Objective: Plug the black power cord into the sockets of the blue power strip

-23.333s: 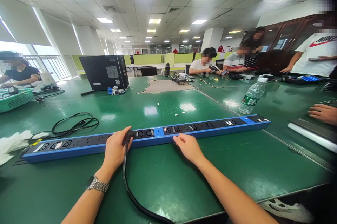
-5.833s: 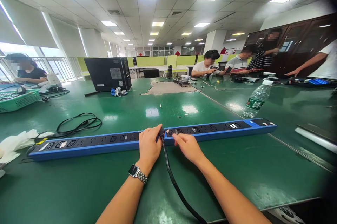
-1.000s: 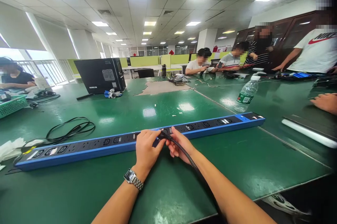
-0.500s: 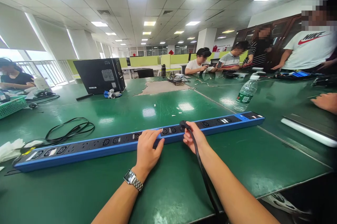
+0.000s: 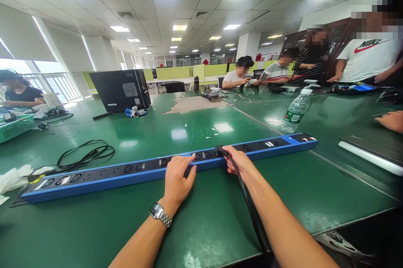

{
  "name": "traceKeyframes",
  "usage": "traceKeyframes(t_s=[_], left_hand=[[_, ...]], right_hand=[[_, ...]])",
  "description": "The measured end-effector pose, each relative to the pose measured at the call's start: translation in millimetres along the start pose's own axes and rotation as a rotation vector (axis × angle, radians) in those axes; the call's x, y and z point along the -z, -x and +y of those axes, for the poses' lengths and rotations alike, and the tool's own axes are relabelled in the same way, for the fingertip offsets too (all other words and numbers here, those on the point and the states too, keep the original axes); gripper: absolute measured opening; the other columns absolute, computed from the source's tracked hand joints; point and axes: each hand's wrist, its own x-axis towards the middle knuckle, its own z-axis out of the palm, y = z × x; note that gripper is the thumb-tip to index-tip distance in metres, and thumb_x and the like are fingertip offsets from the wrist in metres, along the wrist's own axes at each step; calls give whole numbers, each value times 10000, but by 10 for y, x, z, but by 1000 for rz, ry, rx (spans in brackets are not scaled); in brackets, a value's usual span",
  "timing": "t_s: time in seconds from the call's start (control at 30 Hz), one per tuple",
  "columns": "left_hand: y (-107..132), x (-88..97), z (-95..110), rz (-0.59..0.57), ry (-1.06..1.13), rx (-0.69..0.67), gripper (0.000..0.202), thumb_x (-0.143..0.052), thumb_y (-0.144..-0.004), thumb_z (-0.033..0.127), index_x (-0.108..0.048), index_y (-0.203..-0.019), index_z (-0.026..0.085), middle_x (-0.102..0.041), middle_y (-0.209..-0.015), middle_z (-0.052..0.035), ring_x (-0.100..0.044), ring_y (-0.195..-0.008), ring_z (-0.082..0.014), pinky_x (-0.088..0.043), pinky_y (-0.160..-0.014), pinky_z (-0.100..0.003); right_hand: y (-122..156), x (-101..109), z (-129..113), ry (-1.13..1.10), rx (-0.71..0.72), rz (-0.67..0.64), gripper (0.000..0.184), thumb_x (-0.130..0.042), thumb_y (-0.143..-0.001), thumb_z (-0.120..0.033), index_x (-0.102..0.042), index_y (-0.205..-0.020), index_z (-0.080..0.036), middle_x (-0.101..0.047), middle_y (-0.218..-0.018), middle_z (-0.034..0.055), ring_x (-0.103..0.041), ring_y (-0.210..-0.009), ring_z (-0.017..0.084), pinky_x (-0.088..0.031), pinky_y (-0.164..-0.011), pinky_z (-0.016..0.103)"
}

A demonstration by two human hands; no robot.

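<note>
A long blue and black power strip (image 5: 103,173) lies across the green table (image 5: 195,129) in front of me. My left hand (image 5: 176,179), with a watch on the wrist, rests on the strip's near edge, fingers curled with the index finger on top, holding nothing. My right hand (image 5: 237,161) is closed on a black plug (image 5: 219,150) pressed at a socket right of the strip's middle. The plug's black cable (image 5: 248,203) runs back along my right forearm and off the table's near edge.
A coiled black cable (image 5: 83,154) and white tissue (image 5: 12,177) lie at the left. A water bottle (image 5: 296,110) stands at the right, a black computer case (image 5: 121,89) at the back. Another person's hand (image 5: 388,121) rests at the far right; several people sit or stand beyond.
My right hand has carried the plug rightwards from the strip's middle to a socker further right and now presses it there. My left hand let go of the plug and stayed on the strip.
</note>
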Motion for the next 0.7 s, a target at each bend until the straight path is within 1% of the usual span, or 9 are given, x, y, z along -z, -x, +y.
traceKeyframes(t_s=[0.13, 0.27, 0.33, 0.47, 0.53, 0.6, 0.7], left_hand=[[-1, -35, 2, -30, -4, 30, 233, -549, -894, 222, -630, -1112, 228, -697, -1034, -58, -604, -980, -215, -464, -872, -388], [7, -42, -21, -34, -10, 53, 244, -562, -886, 221, -627, -1121, 230, -697, -1033, -53, -598, -994, -218, -459, -884, -395], [13, -37, -29, -32, -11, 58, 240, -563, -885, 225, -630, -1116, 232, -698, -1030, -53, -599, -992, -220, -457, -888, -398], [20, -28, -41, -31, -15, 73, 250, -568, -878, 232, -631, -1119, 241, -700, -1024, -50, -604, -992, -224, -456, -892, -403], [21, -28, -54, -25, -8, 90, 251, -575, -871, 231, -630, -1116, 236, -699, -1022, -50, -604, -990, -223, -457, -896, -404], [21, -31, -72, -17, 9, 112, 263, -582, -865, 229, -621, -1126, 227, -696, -1027, -53, -601, -992, -222, -458, -905, -405], [21, -38, -100, -9, 31, 156, 316, -592, -857, 231, -595, -1172, 219, -687, -1054, -61, -591, -1016, -224, -459, -920, -407]], right_hand=[[16, -37, 8, 1, 72, 7, 341, -617, -777, -382, -469, -528, -202, -366, -331, -72, -291, -273, 62, -354, -286, 213], [-19, -70, 57, 54, 161, 11, 343, -654, -734, -350, -458, -493, -205, -386, -333, -64, -304, -271, 63, -336, -271, 211], [-27, -74, 69, 64, 165, 20, 335, -665, -722, -349, -466, -492, -205, -390, -331, -63, -310, -271, 66, -335, -267, 212], [-1, -64, 66, 91, 91, 10, 330, -654, -734, -403, -525, -521, -186, -394, -325, -58, -327, -273, 73, -335, -277, 213], [18, -63, 70, 97, 106, -11, 340, -627, -755, -431, -566, -547, -169, -404, -327, -54, -329, -274, 70, -332, -291, 209], [30, -67, 77, 79, 150, -41, 340, -603, -770, -431, -596, -570, -157, -415, -332, -49, -333, -280, 69, -332, -308, 208], [40, -72, 69, 32, 181, -53, 307, -622, -746, -400, -586, -555, -162, -393, -321, -56, -314, -282, 68, -328, -326, 218]])
